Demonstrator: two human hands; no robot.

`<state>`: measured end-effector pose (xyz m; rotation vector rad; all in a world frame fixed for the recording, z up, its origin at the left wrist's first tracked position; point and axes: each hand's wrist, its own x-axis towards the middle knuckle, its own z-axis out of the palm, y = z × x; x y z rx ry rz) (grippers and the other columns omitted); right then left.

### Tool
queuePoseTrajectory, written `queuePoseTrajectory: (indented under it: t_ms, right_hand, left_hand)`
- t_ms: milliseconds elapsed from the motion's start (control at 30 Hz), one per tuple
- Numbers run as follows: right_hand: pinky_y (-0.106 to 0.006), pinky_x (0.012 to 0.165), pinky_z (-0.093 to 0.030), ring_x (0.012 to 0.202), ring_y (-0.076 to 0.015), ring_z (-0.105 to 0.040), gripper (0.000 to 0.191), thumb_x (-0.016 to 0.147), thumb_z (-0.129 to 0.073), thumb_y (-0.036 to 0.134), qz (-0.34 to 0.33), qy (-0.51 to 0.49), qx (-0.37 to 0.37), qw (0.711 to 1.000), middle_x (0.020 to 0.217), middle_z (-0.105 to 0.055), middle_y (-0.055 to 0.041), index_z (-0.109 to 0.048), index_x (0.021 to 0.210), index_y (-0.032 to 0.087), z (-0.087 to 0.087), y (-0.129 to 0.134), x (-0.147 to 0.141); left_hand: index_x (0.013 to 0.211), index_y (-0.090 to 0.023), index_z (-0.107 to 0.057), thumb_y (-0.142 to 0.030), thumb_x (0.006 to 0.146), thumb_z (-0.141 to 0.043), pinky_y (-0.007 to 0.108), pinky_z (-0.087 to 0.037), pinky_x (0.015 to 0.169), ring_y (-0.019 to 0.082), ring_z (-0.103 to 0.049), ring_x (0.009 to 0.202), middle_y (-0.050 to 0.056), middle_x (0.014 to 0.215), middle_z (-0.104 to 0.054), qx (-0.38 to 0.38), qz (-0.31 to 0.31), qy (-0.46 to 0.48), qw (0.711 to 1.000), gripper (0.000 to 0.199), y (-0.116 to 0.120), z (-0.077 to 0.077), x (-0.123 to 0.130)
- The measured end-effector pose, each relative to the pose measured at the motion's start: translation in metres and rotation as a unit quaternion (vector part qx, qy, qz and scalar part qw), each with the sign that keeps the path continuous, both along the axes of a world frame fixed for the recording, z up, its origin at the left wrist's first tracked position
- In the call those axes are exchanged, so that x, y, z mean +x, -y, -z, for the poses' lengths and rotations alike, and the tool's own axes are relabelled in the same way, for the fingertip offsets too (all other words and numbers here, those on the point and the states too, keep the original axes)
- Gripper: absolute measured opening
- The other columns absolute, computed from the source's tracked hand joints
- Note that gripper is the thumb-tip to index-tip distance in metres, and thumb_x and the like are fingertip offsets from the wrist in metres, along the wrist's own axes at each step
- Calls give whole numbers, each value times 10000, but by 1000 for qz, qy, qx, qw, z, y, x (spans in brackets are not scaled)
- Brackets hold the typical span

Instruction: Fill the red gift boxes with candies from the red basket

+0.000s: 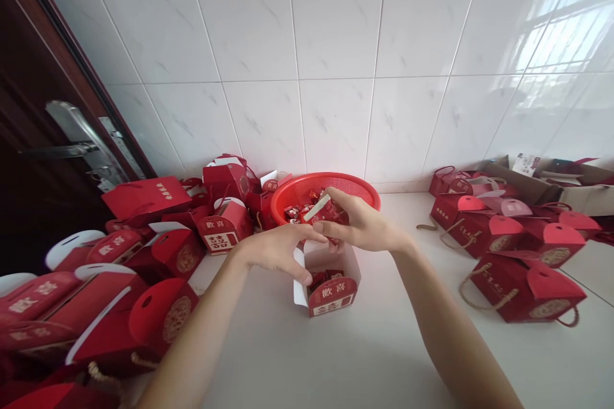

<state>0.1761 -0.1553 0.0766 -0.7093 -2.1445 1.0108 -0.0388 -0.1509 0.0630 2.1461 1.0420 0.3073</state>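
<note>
A small red gift box [333, 294] with gold characters on its front stands open on the white tabletop, with several red-wrapped pieces [330, 276] inside. My left hand [273, 249] is at the box's left side, thumb and fingers apart, the thumb tip at the rim by the white side flap. Above the box, my right hand [357, 223] is closed around a small red packet [327, 212] with a pale edge. My fingers partly hide it. Just behind, a red plastic basket [367, 188] holds red-wrapped sweets [293, 212].
Many red gift boxes [163, 326] crowd the left side, some with lids up. More closed boxes [527, 287] with rope handles stand at the right, before a cardboard carton [588, 198]. A tiled wall [336, 128] rises behind; a dark door [43, 217] is at far left.
</note>
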Motion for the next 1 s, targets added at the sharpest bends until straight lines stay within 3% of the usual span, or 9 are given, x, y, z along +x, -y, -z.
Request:
queuePoseTrajectory:
  t_ms: [133, 333, 533, 667, 833, 1000]
  right_hand:
    - [-232, 517, -379, 586, -120, -550, 146, 814, -687, 320, -46, 68, 35, 996, 673, -622, 41, -606, 860, 208, -1, -4, 5]
    - [-242, 647, -420, 751, -140, -590, 189, 778, -701, 203, -60, 176, 80, 979, 887, -696, -3, -705, 966, 193, -1, -10, 10]
    - [-267, 596, -417, 765, -194, -613, 218, 745, -724, 211, -4, 305, 85, 949, 817, -694, -27, -750, 962, 211, 6, -11, 5]
    - [-270, 602, -460, 839, -222, -675, 255, 770, -682, 175, 7, 299, 30, 954, 893, -751, -37, -742, 1011, 229, 10, -14, 1]
    - [-277, 653, -501, 846, -212, -705, 293, 808, -652, 182, 19, 274, 60, 960, 931, -762, -37, -709, 1092, 228, 11, -18, 6]
    - [-274, 679, -524, 849, -190, -703, 254, 831, -636, 193, 15, 177, 90, 980, 935, -748, -44, -702, 1075, 205, -1, -13, 23]
  left_hand:
    - [1147, -267, -690, -296, 637, -802, 293, -488, 804, 252, -651, 975, -4, 1034, -723, -30, 31, -33, 999, 523, 0, -2, 0]
    - [1151, -237, -673, -336, 630, -805, 317, -490, 882, 262, -628, 1051, 31, 1120, -688, 49, 25, -21, 998, 547, -2, 0, -3]
    - [1351, -262, -574, -317, 645, -785, 317, -491, 905, 270, -611, 1122, 48, 1246, -651, 69, 42, -35, 996, 738, -8, 3, -5]
    - [1355, -270, -582, -305, 649, -775, 318, -498, 892, 274, -615, 1120, 43, 1271, -650, 62, 44, -36, 996, 733, -10, 4, -6]
    - [1366, -276, -574, -278, 650, -780, 332, -489, 922, 284, -568, 1210, 62, 1384, -591, 42, 14, -33, 998, 746, -12, 6, -5]
    - [1352, -268, -589, -335, 695, -760, 301, -505, 793, 238, -633, 1022, 62, 1321, -619, 43, -6, -40, 998, 682, -17, 12, -5]
